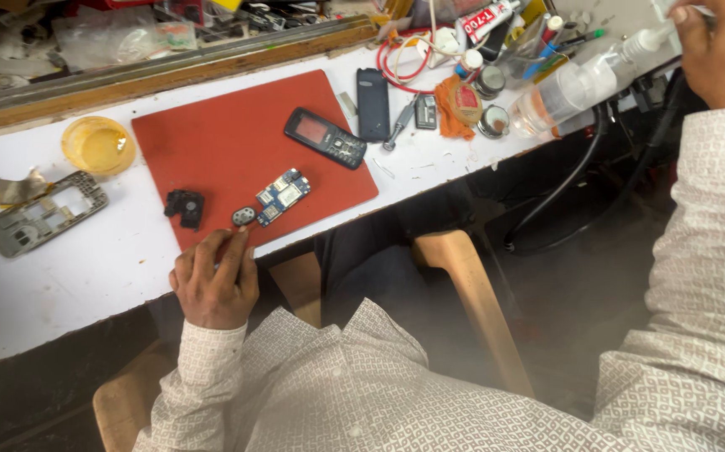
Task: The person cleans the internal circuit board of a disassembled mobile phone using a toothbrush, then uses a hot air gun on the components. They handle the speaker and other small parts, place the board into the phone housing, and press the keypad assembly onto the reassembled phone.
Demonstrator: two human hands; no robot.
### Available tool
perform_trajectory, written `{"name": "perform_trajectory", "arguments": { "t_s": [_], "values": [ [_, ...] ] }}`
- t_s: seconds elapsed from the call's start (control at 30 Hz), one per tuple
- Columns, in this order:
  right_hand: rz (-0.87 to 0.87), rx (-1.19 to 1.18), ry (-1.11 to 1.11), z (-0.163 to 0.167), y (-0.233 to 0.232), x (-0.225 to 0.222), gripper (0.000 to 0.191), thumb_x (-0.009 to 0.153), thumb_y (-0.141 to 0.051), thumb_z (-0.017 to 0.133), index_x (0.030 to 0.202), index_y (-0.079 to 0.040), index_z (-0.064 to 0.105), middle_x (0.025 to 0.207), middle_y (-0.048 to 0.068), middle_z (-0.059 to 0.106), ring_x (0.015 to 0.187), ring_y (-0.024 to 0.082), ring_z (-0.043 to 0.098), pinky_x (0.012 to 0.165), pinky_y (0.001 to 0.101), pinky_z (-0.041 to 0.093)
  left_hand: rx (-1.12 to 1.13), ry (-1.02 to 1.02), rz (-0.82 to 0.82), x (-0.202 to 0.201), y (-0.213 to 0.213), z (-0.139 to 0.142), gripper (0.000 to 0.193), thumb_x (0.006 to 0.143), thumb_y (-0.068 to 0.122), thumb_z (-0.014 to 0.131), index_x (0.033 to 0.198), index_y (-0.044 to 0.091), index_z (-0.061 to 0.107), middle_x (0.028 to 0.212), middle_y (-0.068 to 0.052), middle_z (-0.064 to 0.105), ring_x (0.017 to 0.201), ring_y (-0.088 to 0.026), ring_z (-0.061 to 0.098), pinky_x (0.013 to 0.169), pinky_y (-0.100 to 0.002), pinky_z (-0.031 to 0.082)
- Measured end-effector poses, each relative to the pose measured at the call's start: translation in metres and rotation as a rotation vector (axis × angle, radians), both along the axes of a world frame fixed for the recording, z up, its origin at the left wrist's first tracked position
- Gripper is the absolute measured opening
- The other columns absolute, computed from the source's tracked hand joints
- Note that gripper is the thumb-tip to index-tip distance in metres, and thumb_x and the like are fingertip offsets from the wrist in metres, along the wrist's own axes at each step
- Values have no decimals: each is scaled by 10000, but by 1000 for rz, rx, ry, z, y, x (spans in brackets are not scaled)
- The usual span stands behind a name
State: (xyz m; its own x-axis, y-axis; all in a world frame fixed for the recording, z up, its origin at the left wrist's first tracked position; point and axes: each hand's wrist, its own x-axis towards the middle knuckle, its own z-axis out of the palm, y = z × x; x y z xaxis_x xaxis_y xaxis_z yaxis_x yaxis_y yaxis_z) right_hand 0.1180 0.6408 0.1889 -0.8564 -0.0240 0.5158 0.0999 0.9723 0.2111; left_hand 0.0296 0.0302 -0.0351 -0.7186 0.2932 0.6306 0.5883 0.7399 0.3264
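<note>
My left hand [212, 283] rests at the near edge of the red mat [212, 142], fingers curled together, fingertips just below a small grey oval part [244, 216]. I see nothing in its grip. A blue circuit board [283, 194] lies right of the oval part, and a small black part [185, 208] lies to its left. A black keypad phone [325, 138] sits further back on the mat. At the top right, my right hand [722, 54] grips the nozzle end of a clear plastic bottle [568, 90], which lies tilted over the table's right end.
A grey phone frame [40, 213] and a yellow dish [97, 144] sit left on the white table [69, 276]. A black flat phone part [372, 103], a screwdriver [398, 125], an orange cloth [448, 113], small jars and red cable crowd the back right. A wooden stool [463, 285] stands below.
</note>
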Motion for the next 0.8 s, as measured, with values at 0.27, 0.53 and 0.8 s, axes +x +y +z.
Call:
{"name": "perform_trajectory", "arguments": {
  "t_s": [0.27, 0.53, 0.8],
  "values": [
    [64, -763, 307, -19, -94, 38, 230, 1104, -272, 634, 948, -115, 571, 733, 43, 535, 609, 145, 483, 543, 303, 381, 35, -14, -9, 4, 2, 10, 241, 930, 194, 796, 1168, 155, 787, 1160, 14, 682, 1053, -212, 598, 934, -360, 460],
    [-173, -2467, -103, -169, -370, 78, 276, 1067, -356, 488, 1003, -94, 547, 766, -14, 477, 635, 63, 404, 549, 211, 376, 61, -71, -36, 2, 3, 11, 322, 924, 188, 783, 1240, 138, 742, 1153, 0, 678, 1028, -208, 595, 901, -358, 454],
    [194, -1783, -488, -200, -404, 104, 492, 1081, -160, 501, 1562, -72, 454, 818, -24, 453, 657, 74, 420, 579, 227, 396, 43, -40, -59, 3, 0, 9, 265, 918, 166, 786, 1182, 173, 770, 1161, -8, 674, 1031, -204, 598, 894, -358, 451]
  ]
}}
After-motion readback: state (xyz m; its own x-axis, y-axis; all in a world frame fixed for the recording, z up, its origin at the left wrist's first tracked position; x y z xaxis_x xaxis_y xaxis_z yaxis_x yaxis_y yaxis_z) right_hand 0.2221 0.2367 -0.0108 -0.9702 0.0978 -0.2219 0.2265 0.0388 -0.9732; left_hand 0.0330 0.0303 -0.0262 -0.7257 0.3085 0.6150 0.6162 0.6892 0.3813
